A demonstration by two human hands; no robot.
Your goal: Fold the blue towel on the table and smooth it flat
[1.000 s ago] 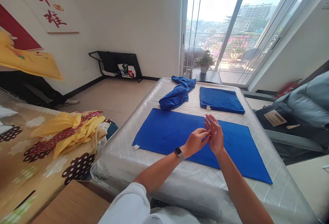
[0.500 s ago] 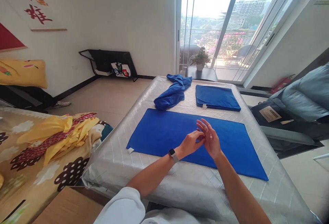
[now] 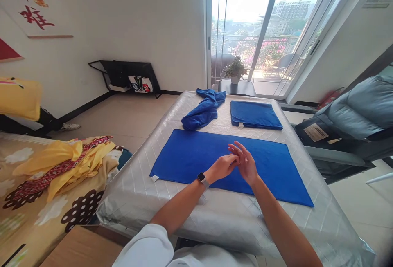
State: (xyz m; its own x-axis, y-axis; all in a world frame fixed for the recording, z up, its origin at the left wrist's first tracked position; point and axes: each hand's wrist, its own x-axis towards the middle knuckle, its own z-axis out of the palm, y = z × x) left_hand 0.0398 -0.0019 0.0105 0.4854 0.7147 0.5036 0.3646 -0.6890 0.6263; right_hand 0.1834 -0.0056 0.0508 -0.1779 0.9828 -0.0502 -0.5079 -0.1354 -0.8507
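My left hand, with a watch at the wrist, has its fingers pinched together against the palm side of my right hand. Whatever is in that pinch, if anything, is too small or hidden to make out. The right hand is turned palm inward, its fingers stretched out and apart. Both hands are above a flat blue towel spread lengthwise, with a white tag at its near left corner. Beyond it, a crumpled blue towel lies at the left and folded blue towels are stacked at the right.
The table wears a shiny silver cover. A patterned surface with yellow cloths adjoins at the left. At the right stands a dark armchair with a grey puffy jacket. A potted plant sits behind the table.
The view has turned slightly right, so everything sits a little further left. My hands stay together above the spread towel, with the left fingers shifted slightly against the right hand.
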